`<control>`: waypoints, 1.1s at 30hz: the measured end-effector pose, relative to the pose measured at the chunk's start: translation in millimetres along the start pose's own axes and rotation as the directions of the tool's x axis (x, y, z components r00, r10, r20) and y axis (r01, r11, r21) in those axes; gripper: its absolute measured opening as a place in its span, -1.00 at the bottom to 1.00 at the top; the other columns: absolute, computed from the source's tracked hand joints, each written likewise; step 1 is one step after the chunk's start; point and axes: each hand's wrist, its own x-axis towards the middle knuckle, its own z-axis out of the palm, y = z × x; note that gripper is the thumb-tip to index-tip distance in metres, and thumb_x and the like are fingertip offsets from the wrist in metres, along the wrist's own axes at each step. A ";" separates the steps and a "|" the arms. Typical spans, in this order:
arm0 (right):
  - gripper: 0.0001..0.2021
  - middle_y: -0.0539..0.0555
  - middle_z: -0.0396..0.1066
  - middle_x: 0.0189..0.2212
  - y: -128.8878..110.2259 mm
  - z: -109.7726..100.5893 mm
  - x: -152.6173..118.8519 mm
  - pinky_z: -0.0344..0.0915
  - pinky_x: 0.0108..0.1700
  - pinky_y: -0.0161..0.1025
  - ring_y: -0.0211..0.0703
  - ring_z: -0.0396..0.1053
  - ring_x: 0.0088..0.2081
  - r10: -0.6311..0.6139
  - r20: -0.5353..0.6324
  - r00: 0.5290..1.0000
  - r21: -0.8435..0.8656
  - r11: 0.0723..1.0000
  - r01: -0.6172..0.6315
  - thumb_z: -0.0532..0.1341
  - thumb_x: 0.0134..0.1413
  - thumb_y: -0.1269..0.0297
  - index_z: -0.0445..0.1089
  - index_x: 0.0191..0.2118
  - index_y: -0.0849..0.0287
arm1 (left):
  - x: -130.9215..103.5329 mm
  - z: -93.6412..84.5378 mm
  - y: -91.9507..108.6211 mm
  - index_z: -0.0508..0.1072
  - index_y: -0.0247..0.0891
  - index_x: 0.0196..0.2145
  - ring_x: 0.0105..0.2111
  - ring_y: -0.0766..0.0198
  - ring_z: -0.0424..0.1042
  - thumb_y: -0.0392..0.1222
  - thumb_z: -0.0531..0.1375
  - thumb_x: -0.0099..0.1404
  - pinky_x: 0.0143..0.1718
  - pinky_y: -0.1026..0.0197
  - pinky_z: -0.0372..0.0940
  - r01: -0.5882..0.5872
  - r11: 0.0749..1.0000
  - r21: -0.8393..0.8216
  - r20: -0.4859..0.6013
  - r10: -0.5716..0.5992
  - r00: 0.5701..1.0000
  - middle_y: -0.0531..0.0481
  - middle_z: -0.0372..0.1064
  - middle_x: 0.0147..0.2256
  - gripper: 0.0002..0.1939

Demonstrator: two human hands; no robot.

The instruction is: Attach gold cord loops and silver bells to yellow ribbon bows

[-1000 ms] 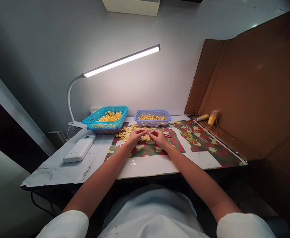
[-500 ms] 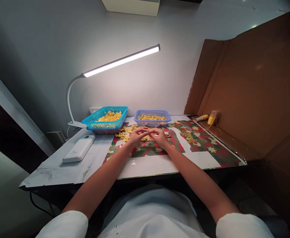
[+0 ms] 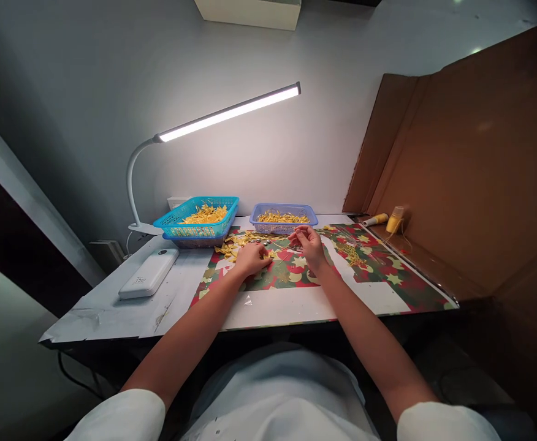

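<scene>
The near edge of the counter (image 3: 112, 315) runs in front of two white sleeves' bare arms. A bright sheet (image 3: 284, 280) with stars on it lies on the counter. The left hand (image 3: 251, 258) is low over the sheet, by the gold bits (image 3: 228, 250). Its fingers curl down, but I cannot tell if they hold one. The right hand (image 3: 311, 245) is apart from it, a bit up, with bent fingers close together. I cannot tell if something tiny is in them. A white power bank (image 3: 149, 274) lies to the left. Thin gold strings (image 3: 352, 254) lie to the right. Farther back, a teal basket (image 3: 171, 230) and a purple basket (image 3: 283, 228) hold more gold bits. A lit lamp (image 3: 229, 115) hangs over them.
</scene>
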 end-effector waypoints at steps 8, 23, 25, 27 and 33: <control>-0.81 0.05 0.53 -0.32 -6.8 -3.8 -0.7 0.32 -0.02 -0.14 -0.13 0.45 -0.18 -0.118 0.074 0.990 -0.112 0.986 0.126 0.21 0.08 0.09 0.32 -0.34 0.09 | 1.8 0.9 -0.5 0.52 -0.21 -0.35 -0.15 0.07 0.44 -0.14 0.23 0.14 -0.23 0.17 0.21 0.068 0.996 -0.055 0.036 -0.067 0.997 -0.07 0.54 -0.21 -0.86; -0.68 0.01 0.43 -0.44 -9.9 -8.1 4.0 0.40 -0.21 -0.15 -0.21 0.39 -0.41 -0.018 0.039 0.999 -0.040 0.999 0.020 0.23 0.00 -0.05 0.28 -0.34 0.11 | 7.5 5.6 -17.9 0.45 -0.24 -0.56 -0.50 0.25 0.39 -0.19 0.38 -0.10 -0.46 0.24 0.19 0.044 0.874 -0.485 -0.218 -0.169 0.961 0.05 0.44 -0.54 -0.83; -0.69 -0.01 0.40 -0.46 -8.6 -8.0 4.3 0.39 -0.22 -0.17 -0.22 0.37 -0.42 -0.028 0.017 0.999 -0.039 0.999 0.029 0.23 0.00 -0.04 0.28 -0.34 0.11 | 6.9 6.5 -17.2 0.45 -0.26 -0.56 -0.54 0.29 0.36 -0.16 0.38 -0.11 -0.50 0.26 0.18 0.026 0.842 -0.539 -0.189 -0.151 0.970 0.07 0.41 -0.57 -0.80; -0.69 -0.04 0.36 -0.51 -6.2 -6.8 3.6 0.37 -0.27 -0.19 -0.24 0.35 -0.45 -0.004 0.061 0.998 -0.058 0.998 0.008 0.25 -0.04 -0.03 0.29 -0.36 0.12 | 6.2 7.8 -16.1 0.44 -0.27 -0.56 -0.59 0.32 0.34 -0.13 0.39 -0.13 -0.57 0.29 0.17 0.040 0.786 -0.617 -0.127 -0.150 0.981 0.09 0.38 -0.60 -0.76; -0.75 -0.08 0.34 -0.61 3.8 1.3 -2.7 0.33 -0.36 -0.24 -0.24 0.35 -0.51 0.039 0.207 0.978 -0.181 0.983 -0.001 0.25 -0.04 0.05 0.33 -0.40 0.14 | 6.9 10.9 -13.6 0.45 -0.30 -0.52 -0.62 0.32 0.38 -0.13 0.48 -0.31 -0.63 0.30 0.26 0.140 0.568 -0.811 0.066 -0.150 0.987 0.09 0.39 -0.62 -0.61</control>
